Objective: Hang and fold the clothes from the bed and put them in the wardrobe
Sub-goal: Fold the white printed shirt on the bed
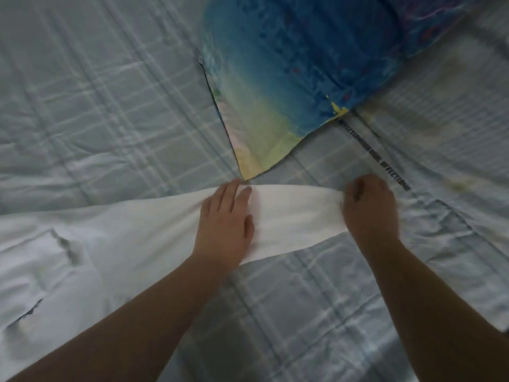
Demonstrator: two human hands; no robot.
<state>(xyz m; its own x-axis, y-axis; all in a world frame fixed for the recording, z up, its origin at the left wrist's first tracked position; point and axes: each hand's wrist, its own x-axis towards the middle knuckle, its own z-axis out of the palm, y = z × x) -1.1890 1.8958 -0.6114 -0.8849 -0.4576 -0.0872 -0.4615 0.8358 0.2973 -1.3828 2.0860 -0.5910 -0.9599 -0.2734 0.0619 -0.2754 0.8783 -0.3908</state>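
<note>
Now the left hand [224, 224] lies flat, pinning the white garment [289, 216] on the bed [110, 106] so the right hand [369, 208], pinching its end, can pull it smooth.

Black lettering [392, 173] on the bed sheet [110, 92] reads roughly "REFLECTIONS", blurred.

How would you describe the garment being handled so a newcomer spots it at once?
On the pale blue checked bedcover, look just below the blue-to-yellow tie-dye cloth. The white garment stretches in from the left, left hand flat on it, right hand pinching its end. It alone is plain white, unpatterned.
</note>
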